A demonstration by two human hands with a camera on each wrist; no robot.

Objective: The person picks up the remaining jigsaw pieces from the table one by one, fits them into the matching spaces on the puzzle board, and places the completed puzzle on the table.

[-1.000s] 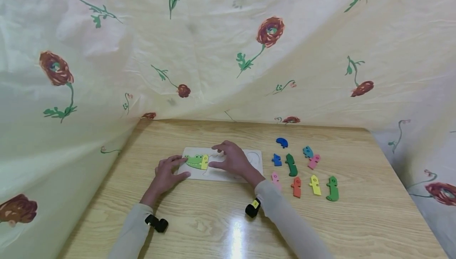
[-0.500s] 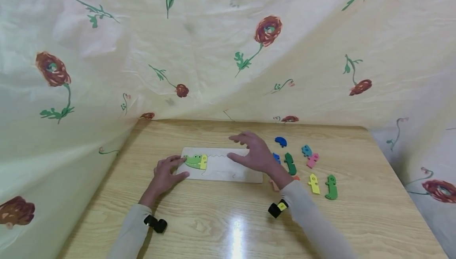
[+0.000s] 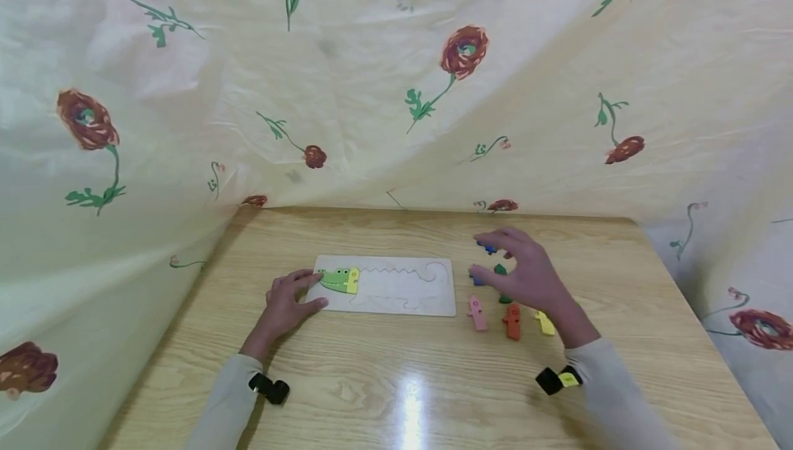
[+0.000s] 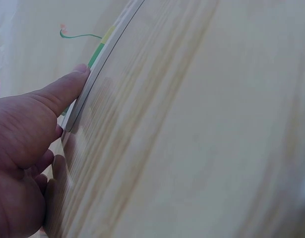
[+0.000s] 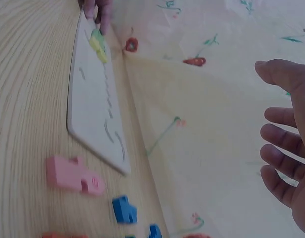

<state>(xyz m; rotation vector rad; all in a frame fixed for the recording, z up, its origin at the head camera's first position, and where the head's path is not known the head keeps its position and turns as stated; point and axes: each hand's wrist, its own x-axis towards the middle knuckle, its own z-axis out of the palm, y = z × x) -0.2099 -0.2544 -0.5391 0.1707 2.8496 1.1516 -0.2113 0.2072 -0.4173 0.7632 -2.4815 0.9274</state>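
A white puzzle board lies on the table, with an outline drawn on it. At its left end sit a green crocodile-head piece and a yellow piece beside it. My left hand holds that end of the board; in the left wrist view the thumb lies on the board's edge. To the right, my right hand hovers over loose pieces, thumb and fingers spread apart with nothing between them. Partly behind it are a blue piece and a dark green piece.
Pink, orange-red and yellow pieces lie at the board's right. Another blue piece is farther back. A flower-printed cloth hangs behind and beside the wooden table.
My right hand has moved from above the board rightward to above the loose pieces, baring the board's right part and covering some pieces. My left hand has stayed at the board's left end.
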